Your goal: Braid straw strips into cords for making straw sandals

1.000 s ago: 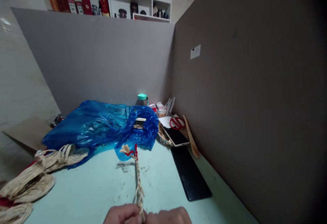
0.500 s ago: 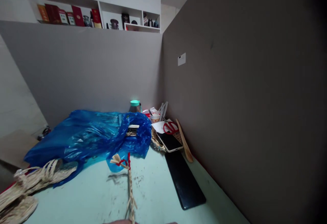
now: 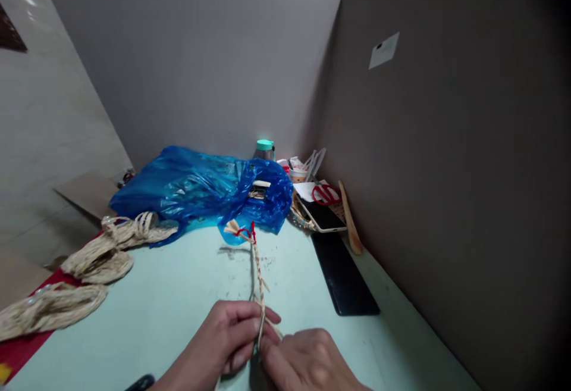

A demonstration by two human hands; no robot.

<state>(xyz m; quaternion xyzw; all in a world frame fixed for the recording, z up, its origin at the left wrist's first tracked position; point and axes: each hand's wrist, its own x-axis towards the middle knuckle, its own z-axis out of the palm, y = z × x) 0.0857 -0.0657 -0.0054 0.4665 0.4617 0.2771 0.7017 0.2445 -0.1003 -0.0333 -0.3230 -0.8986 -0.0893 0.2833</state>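
Observation:
A thin straw braid [image 3: 258, 266] stretches away from me above the pale green table [image 3: 178, 296], its far end tied with red string [image 3: 253, 231] and fanned out in loose strands. My left hand [image 3: 232, 331] is closed around the near part of the braid, fingers pinching it. Close beside it, my right hand [image 3: 307, 358] is closed too, thumb and fingers on the loose straw strands at the near end. Parts of these strands are hidden by the fingers.
At the back lies a blue plastic bag [image 3: 191, 177]. Woven straw pieces [image 3: 102, 254] rest at left. On the right are a black slab [image 3: 343, 275], a phone [image 3: 328, 218], red-handled scissors [image 3: 325, 194] and a wooden stick [image 3: 351, 224] along the grey wall.
The view has tilted down and turned left, so both my hands now show. In both frames the braid extends toward the bag.

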